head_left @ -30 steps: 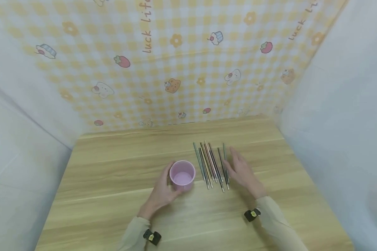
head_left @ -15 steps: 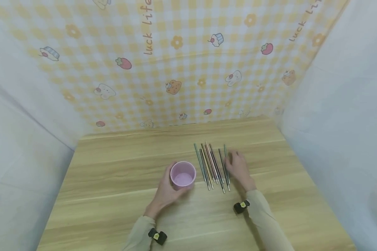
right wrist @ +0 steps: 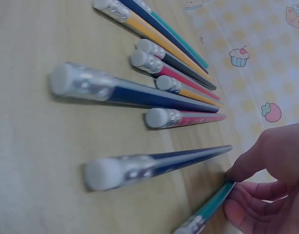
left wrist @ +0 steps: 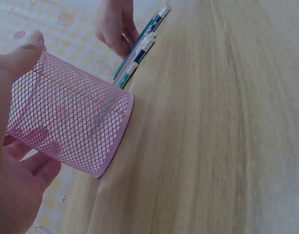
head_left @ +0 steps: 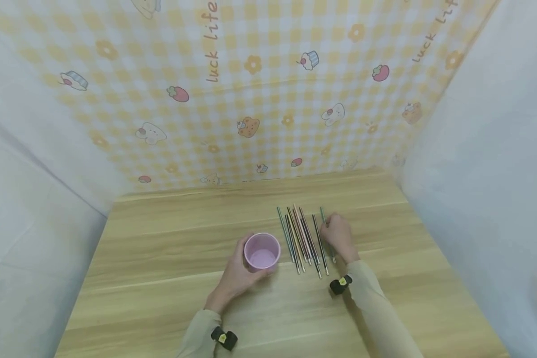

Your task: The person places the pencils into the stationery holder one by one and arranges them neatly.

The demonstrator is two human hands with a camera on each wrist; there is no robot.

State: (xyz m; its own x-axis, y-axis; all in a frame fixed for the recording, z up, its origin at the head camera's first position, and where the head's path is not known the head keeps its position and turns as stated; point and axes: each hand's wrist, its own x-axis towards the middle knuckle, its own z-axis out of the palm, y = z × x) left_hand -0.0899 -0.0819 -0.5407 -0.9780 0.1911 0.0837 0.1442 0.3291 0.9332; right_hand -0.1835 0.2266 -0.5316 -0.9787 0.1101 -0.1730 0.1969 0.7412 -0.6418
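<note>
My left hand (head_left: 236, 278) holds a pink mesh pencil cup (left wrist: 74, 114) around its side, thumb on one side and fingers on the other. In the head view the cup stands upright with its mouth facing up, and nothing shows inside. My right hand (head_left: 340, 238) pinches a teal pencil (right wrist: 212, 207) between thumb and fingers at the right end of the pencils. Its white eraser end points toward me. Just left of it lies a dark blue pencil (right wrist: 183, 158), apart from my fingers.
Several more pencils, among them a yellow pencil (right wrist: 154, 34) and a red pencil (right wrist: 191, 82), lie roughly side by side between cup and right hand. The wooden table (head_left: 161, 298) meets a checked cloth (head_left: 268, 99) behind and pale sheets at both sides.
My right hand has come down onto the rightmost teal pencil and its fingers have closed on it. That pencil's eraser end has swung right, away from its neighbour. The left hand keeps its hold.
</note>
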